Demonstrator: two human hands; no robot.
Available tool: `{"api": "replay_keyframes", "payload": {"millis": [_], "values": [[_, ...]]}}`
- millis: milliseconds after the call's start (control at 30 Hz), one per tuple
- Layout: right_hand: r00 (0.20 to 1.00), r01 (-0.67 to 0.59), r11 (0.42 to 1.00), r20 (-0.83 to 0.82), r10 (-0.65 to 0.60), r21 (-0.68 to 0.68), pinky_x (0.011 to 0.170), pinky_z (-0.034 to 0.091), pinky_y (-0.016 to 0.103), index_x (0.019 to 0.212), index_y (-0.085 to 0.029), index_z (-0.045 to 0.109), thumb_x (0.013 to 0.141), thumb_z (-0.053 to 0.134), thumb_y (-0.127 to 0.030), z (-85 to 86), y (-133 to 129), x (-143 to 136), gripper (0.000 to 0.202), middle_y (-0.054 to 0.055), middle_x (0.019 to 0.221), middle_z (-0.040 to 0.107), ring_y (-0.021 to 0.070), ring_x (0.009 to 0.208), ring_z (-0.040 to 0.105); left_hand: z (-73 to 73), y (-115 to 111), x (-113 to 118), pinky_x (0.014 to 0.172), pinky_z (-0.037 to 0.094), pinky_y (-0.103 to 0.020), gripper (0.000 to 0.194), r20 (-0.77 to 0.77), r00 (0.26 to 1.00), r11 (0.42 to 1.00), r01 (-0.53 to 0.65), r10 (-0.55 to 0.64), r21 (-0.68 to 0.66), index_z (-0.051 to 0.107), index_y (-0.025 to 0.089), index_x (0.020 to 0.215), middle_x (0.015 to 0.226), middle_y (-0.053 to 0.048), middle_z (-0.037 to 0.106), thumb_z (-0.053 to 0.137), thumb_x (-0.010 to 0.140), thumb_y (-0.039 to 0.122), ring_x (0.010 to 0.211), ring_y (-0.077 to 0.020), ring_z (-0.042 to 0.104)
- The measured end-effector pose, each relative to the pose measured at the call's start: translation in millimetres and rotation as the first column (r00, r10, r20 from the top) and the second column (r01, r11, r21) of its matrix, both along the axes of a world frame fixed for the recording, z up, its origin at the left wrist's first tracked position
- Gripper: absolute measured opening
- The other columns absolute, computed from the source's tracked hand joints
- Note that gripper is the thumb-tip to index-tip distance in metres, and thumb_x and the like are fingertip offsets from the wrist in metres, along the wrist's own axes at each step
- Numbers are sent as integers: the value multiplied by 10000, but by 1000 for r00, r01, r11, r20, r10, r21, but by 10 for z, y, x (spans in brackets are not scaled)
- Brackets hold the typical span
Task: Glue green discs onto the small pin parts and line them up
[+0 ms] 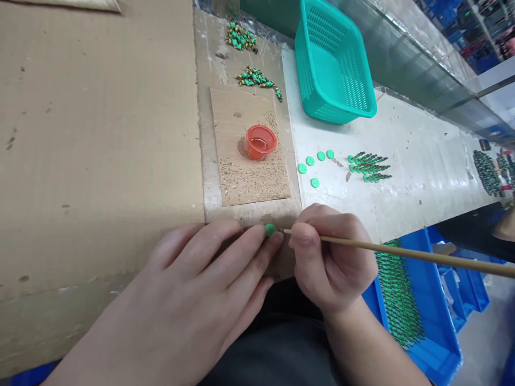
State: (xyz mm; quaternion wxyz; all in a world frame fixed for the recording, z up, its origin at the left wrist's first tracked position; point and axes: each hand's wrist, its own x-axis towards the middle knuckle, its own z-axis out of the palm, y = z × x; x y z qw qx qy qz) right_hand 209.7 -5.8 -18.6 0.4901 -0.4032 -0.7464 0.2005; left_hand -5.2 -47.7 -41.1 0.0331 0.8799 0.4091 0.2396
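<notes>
While our left hand [189,300] pinches a small green bead [270,229] at the cardboard's [100,134] edge and our right hand [330,257] grips a thin wooden stick [402,252], we seem mid-dab and must steady its tip on the bead.

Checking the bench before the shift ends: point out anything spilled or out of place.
Fine brownish specks are scattered over the cardboard sheet around the small orange cup, like spilled grains or droplets. Five green discs lie loose on the white surface. Nothing looks damaged.
</notes>
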Motion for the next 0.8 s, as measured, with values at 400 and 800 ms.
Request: {"api": "replay_keyframes", "payload": {"millis": [400,800], "values": [[964,146,989,-222,-149,-31,583,500,291,984,-242,633,1162,657,-260,88,-146,179,180,-59,740,588,128,616,596,168,142,56,943,585,-528,481,-51,999,994,17,-11,110,672,209,1567,1390,-92,825,588,1115,351,1200,-360,720],[983,-82,993,158,95,-82,960,687,406,1066,-225,721,1068,691,-172,47,-158,237,61,79,1081,871,229,1035,840,302,58,-110,942,651,-396,218,534,840,992,-123,98,11,723,282,1098,1141,-25,824,735,970,107,1025,-215,794]]}}
